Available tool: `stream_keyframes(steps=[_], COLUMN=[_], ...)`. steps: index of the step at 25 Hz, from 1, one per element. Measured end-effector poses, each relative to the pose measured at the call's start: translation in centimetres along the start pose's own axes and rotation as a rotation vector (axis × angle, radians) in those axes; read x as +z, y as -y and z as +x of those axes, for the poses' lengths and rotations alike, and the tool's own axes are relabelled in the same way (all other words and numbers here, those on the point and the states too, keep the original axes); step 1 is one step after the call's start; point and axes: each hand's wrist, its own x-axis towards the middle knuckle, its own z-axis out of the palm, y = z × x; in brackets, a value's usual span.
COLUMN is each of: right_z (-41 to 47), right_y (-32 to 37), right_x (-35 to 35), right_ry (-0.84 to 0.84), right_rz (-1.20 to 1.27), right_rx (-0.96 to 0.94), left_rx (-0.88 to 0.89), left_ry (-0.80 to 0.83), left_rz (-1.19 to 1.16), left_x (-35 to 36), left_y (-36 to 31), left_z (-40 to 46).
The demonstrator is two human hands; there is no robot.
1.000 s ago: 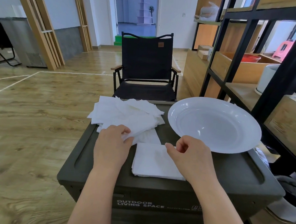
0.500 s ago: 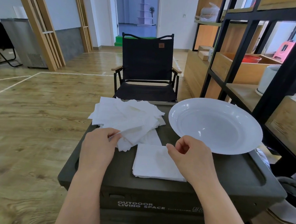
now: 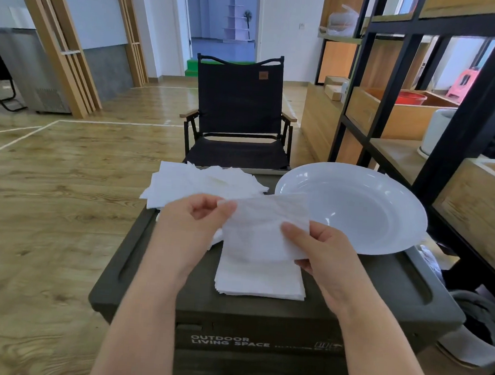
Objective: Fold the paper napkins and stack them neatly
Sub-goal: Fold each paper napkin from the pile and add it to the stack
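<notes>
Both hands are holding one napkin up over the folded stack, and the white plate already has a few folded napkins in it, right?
Not quite. The head view shows the white plate holds nothing. The rest stands: the left hand and right hand hold one napkin up over the folded stack, which sits on the dark box, not in the plate.

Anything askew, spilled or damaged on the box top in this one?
Only the unfolded napkin pile: it is fanned out loosely and overhangs the box's far-left edge. The folded stack sits square; the plate looks intact.
</notes>
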Motion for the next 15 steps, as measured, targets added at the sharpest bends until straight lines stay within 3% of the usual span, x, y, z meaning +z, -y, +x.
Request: stream_keyframes(steps=[4,8,15], right_z=[0.2,0.7,1.0], right_y=[-0.7,-1.8,-2.2], right_x=[0.3,0.5,0.2], right_ry=[-0.089,-0.091,-0.058], right_rz=[-0.237,-0.647,-0.856], right_rx=[0.095,0.090,0.090], left_rx=[-0.158,-0.068,-0.083], left_ry=[0.064,-0.041,0.005], left_rz=[0.189,0.454,0.676], left_x=[1.7,2.1,2.3], left_y=[2.9,3.3,3.9], left_z=[0.9,1.1,1.1])
